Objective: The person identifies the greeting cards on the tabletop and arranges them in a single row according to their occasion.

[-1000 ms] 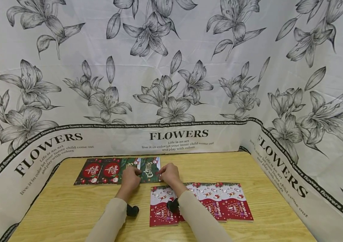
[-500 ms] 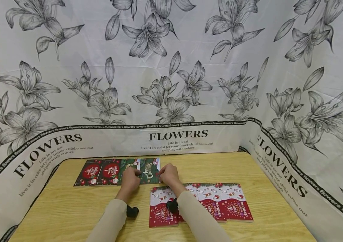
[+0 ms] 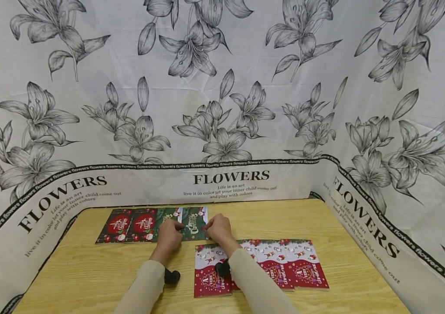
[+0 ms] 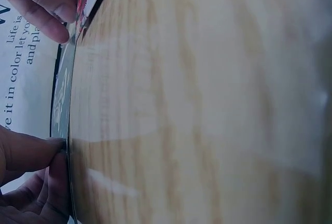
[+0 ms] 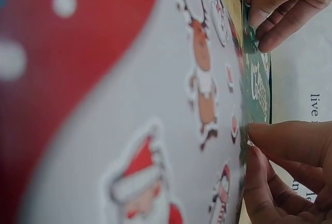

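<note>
A green Christmas card [image 3: 195, 223] lies at the right end of a row near the back of the table. Across its left edge my left hand [image 3: 170, 233] reaches, overlapping the second green card [image 3: 164, 213]; thumb and index finger meet at the card edge in the left wrist view. My right hand [image 3: 219, 227] pinches the right edge of the same end card between thumb and index finger, also seen in the right wrist view, where the green card [image 5: 258, 86] spans between both hands. Two dark red-circle cards [image 3: 118, 224] complete the row's left side.
Several red-and-white Christmas cards [image 3: 304, 270] lie overlapping in a front row, partly under my right forearm. A black wrist device [image 3: 172, 277] sits at each sleeve. White flower-printed cloth [image 3: 230, 192] walls the wooden table [image 3: 89, 279] at the back and sides.
The head view has tilted up slightly, so everything sits a little lower in it. Both hands stay at the green card with almost no shift.
</note>
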### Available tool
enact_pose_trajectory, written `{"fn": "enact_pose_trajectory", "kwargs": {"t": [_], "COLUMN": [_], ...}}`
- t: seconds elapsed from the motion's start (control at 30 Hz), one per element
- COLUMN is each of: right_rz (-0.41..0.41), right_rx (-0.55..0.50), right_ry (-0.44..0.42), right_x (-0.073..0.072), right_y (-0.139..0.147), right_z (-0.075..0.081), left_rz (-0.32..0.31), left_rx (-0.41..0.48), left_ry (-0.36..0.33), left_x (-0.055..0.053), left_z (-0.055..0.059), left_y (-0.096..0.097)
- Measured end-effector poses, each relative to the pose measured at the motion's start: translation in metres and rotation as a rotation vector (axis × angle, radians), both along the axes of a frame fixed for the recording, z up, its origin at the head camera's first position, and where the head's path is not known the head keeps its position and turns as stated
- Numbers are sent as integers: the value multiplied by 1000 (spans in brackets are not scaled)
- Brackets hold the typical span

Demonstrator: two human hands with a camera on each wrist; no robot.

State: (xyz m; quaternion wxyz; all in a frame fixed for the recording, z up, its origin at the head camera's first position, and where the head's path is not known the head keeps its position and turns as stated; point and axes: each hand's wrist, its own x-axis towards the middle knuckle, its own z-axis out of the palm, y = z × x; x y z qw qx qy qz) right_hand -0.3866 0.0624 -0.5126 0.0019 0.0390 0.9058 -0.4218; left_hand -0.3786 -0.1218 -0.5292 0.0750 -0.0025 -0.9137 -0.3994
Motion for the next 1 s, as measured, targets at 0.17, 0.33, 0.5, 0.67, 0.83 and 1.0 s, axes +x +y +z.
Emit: {"fn": "enact_pose_trajectory", "kwargs": {"t": [0.17, 0.33, 0.5, 0.67, 0.83, 1.0], "right_rz": [-2, 8, 33, 56, 58, 81], "right_rx": [5, -1, -21, -38, -51, -48], "right_ry": [6, 21, 23, 4, -18, -37], "right_x": [1, 4, 6, 6, 6, 6], "right_y": [0, 0, 2, 4, 5, 6], "right_z": [1, 3, 6, 7, 8, 8], "left_rz": [1, 6, 1, -13, -32, -57], "left_rx": [-11, -25, -19, -36, -59, -102], "left_ry": [5, -6, -19, -16, -26, -25], "left_x": [1, 0, 0, -2, -3, -2], "left_z": [0, 1, 1, 2, 3, 5], "left_y": [1, 2, 1, 0, 1, 3]}}
